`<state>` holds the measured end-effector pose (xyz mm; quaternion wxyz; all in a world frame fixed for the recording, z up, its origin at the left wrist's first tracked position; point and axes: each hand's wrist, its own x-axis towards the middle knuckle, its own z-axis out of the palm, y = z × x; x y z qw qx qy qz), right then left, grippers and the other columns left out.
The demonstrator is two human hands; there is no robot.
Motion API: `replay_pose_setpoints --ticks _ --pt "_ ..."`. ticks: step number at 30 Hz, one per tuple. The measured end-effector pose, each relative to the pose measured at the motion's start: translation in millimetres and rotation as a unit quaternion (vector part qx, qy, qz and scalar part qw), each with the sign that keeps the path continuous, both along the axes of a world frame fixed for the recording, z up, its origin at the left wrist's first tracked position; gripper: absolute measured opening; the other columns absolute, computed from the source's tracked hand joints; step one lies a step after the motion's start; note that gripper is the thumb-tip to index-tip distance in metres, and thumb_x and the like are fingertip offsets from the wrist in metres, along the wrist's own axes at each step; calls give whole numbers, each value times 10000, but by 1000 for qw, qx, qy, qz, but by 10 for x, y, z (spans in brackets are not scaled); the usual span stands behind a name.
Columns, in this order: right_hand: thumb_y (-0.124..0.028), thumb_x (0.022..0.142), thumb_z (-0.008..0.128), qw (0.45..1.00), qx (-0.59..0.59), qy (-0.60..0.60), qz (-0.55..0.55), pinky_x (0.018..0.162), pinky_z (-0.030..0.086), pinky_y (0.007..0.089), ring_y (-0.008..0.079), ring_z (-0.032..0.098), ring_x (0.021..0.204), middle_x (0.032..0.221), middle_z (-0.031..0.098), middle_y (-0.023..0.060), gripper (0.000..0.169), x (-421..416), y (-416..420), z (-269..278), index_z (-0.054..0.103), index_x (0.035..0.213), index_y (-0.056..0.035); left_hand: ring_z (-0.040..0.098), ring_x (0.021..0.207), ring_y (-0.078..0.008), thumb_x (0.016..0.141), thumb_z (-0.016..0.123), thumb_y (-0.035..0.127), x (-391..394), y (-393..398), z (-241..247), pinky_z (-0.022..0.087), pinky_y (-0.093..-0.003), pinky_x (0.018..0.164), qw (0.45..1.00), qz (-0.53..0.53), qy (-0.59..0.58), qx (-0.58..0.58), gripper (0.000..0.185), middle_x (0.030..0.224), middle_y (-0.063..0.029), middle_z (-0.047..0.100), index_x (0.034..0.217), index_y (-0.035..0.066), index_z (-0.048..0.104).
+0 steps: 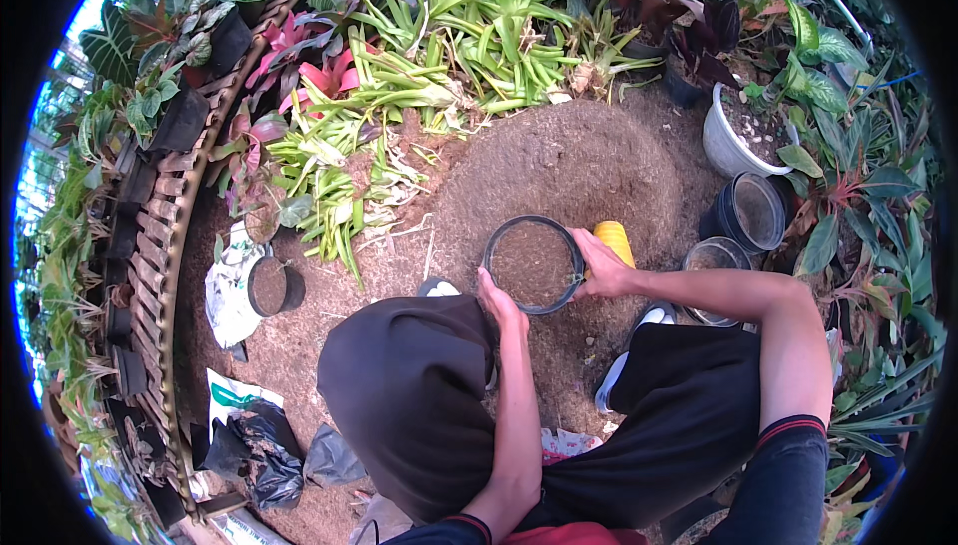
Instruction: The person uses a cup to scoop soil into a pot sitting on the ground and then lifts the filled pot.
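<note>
A round black plastic plant pot (pixel 533 264), filled with brown soil, is between my two hands in front of my knees. My left hand (pixel 503 301) grips its lower left side. On the right side, my right hand (pixel 603 266) curls around the rim. Just beyond my right hand lies a yellow ribbed cylindrical object (pixel 614 242), partly hidden by the fingers. Behind the pot rises a broad mound of brown soil (pixel 561 163).
Uprooted green strappy plants (pixel 479 43) are heaped at the back. A white pot (pixel 741 133) and stacked black pots (pixel 752 212) stand at right. Another soil-filled pot (pixel 271 287) is at left, near a slatted rack (pixel 161 245) and black plastic bags (pixel 262 455).
</note>
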<state>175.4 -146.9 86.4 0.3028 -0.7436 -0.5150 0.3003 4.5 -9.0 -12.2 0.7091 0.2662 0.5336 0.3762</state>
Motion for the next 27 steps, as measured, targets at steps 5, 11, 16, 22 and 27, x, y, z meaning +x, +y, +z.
replay_pose_setpoints --ticks 5,11,16,22,27 --pt "-272 567 955 999 21 -17 18 1165 368 455 385 429 1382 1391 462 206 1160 122 -108 357 319 1507 -32 331 1502 -253 1052 467 497 123 -77 497 218 -410 1246 998 -39 -52 -19 718 1659 -136 295 1571 13 355" --pt "-337 550 984 992 18 -121 -31 1167 371 451 364 468 1374 1454 480 232 1175 329 -502 1335 373 1494 5 411 1447 -327 1029 425 628 438 -204 1408 374 -506 1176 982 -150 -106 51 825 1608 -189 335 1594 50 258" --pt "-406 531 1005 995 68 -34 -60 1131 406 450 342 546 1297 1359 593 212 1176 294 -794 2295 443 1467 32 481 1392 -316 1052 375 627 481 -371 2649 385 -492 1170 944 -239 -215 71 757 1540 -176 451 1532 41 382" --pt "-264 543 1021 978 171 28 -116 1100 423 410 235 571 1246 1295 651 126 1031 -153 -1076 3305 541 1405 37 537 1327 -261 1079 391 548 341 -398 3753 421 -448 1136 889 -325 -298 123 637 1458 -154 539 1444 34 479" --pt "-243 557 1017 960 241 64 -129 1119 427 397 217 595 1243 1301 654 106 978 -495 -992 3704 558 1378 26 572 1287 -270 1100 349 484 87 -293 4427 428 -448 1127 867 -357 -304 167 569 1396 -158 599 1405 36 524"
